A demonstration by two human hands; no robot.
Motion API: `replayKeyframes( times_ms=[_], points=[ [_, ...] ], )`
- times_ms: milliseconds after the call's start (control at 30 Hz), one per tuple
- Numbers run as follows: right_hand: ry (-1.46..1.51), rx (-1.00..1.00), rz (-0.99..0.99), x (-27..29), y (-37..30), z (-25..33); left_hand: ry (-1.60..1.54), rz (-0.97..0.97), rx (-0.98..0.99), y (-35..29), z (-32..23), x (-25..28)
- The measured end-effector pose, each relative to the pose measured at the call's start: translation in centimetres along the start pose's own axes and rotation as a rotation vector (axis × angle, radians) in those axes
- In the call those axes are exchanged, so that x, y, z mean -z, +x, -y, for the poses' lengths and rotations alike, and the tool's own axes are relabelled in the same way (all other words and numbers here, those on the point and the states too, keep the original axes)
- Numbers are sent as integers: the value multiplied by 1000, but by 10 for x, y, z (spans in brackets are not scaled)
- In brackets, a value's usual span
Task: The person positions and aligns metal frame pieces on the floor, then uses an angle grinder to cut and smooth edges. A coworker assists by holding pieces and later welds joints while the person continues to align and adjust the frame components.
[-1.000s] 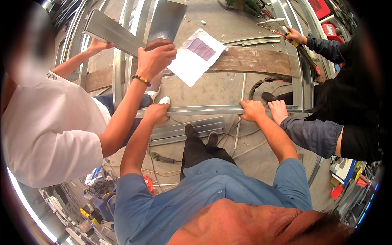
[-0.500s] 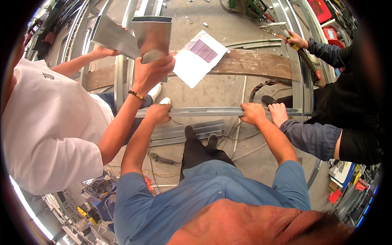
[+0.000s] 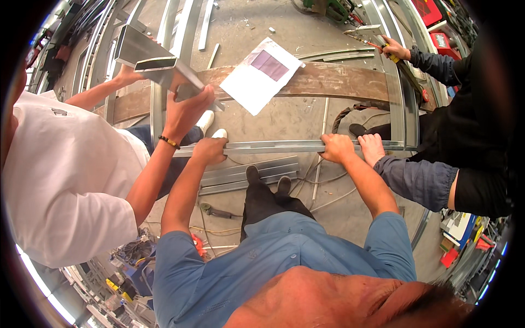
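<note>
Head view: clock directions are taken from picture centre, 12 o'clock at the upper edge.
Left hand [image 3: 210, 151]: at 9 to 10 o'clock; grip closed over the metal rail [image 3: 273, 146], fingers curled around it, undersides hidden.
Right hand [image 3: 338, 148]: at 3 o'clock; grip likewise closed over the same rail. Both grips match their position of half a second ago.
Rail: runs crosswise from 9 to 3 o'clock, above the wearer's shoes [image 3: 252, 174]; a bare length spans between the hands.
Dark-sleeved co-worker's hand [image 3: 373, 148]: at 3 o'clock, on the rail, just beside the right hand; unchanged.
Changed item: at 10 to 11 o'clock, the near metal tube [image 3: 187, 75] in the white-shirted co-worker's hand [image 3: 188, 112] has swung from upright to tilted, open end toward 10 o'clock. Whether it touches the far tube [image 3: 131, 48] cannot be told.
Uncovered: a pale strip [image 3: 206, 27] on the floor at 11 o'clock.
Paper sheet [image 3: 238, 87]: at 12 o'clock, overlapping the brown plank [image 3: 339, 85] in view.
Effect: judged confined to the tubes; rail support appears unaffected.
</note>
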State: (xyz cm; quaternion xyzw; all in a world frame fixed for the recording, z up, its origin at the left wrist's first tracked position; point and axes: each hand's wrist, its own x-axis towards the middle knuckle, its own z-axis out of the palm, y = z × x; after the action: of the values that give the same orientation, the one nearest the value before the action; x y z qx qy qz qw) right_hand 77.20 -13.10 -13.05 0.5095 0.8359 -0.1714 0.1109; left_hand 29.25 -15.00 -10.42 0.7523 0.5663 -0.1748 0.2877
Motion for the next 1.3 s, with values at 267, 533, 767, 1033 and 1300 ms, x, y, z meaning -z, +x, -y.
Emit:
replayKeyframes(
  times_ms=[267, 533, 767, 1033, 1300],
  points=[
    [11, 21, -36, -2, 0, -1, 39, -50, -41, 0, 3, -4],
    [-6, 12, -15, -12, 1, -7, 44, -66, -14, -2, -2, 0],
    [14, 7, -9, -3, 1, -1, 55, -43, -18, -1, -1, 0],
    [19, 3, -12, -2, 0, -2, 34, 34, 19, -2, -8, 11],
    [20, 2, -10, -3, 1, -1, 33, 35, 17, 0, -4, 7]
  ],
)
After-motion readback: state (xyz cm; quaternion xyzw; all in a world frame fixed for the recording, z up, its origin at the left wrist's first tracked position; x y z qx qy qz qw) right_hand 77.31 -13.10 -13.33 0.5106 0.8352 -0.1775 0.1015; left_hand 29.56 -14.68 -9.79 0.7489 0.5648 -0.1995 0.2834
